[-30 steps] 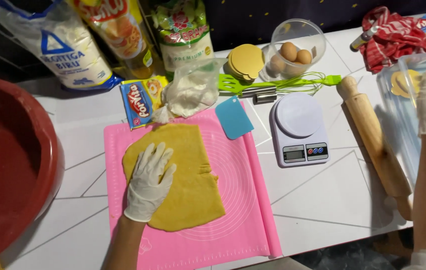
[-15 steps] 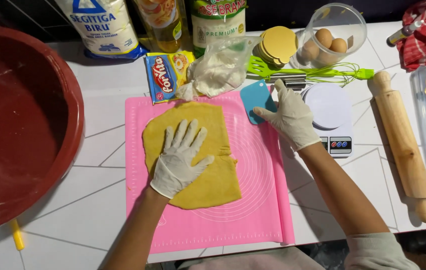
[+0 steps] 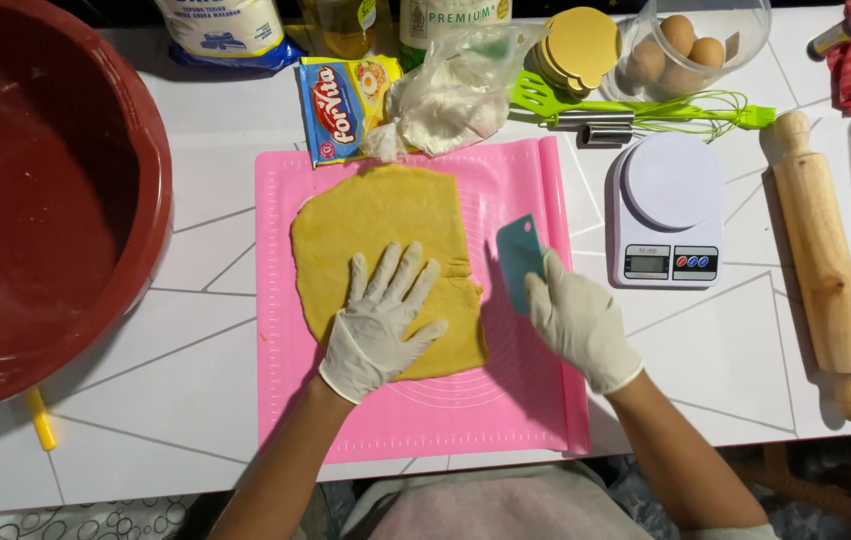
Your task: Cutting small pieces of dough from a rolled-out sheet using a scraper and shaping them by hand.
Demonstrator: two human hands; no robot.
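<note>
A flat sheet of yellow dough (image 3: 381, 225) lies on a pink silicone mat (image 3: 526, 400). My left hand (image 3: 381, 325), in a white glove, presses flat on the near part of the dough with fingers spread. My right hand (image 3: 578, 320), also gloved, holds a teal plastic scraper (image 3: 519, 255) upright, just right of the dough's right edge. The scraper's edge is near the mat surface; whether it touches the dough I cannot tell.
A big red bowl (image 3: 136, 150) fills the left. A white kitchen scale (image 3: 668, 210) and a wooden rolling pin (image 3: 824, 265) lie to the right. Behind the mat are a margarine sachet (image 3: 341, 105), a crumpled plastic bag (image 3: 451, 95), green utensils (image 3: 646, 105) and a bowl of eggs (image 3: 691, 45).
My right hand came in from the far right, took the teal scraper from the mat's top corner and brought it down beside the dough. The left hand stayed on the dough.
</note>
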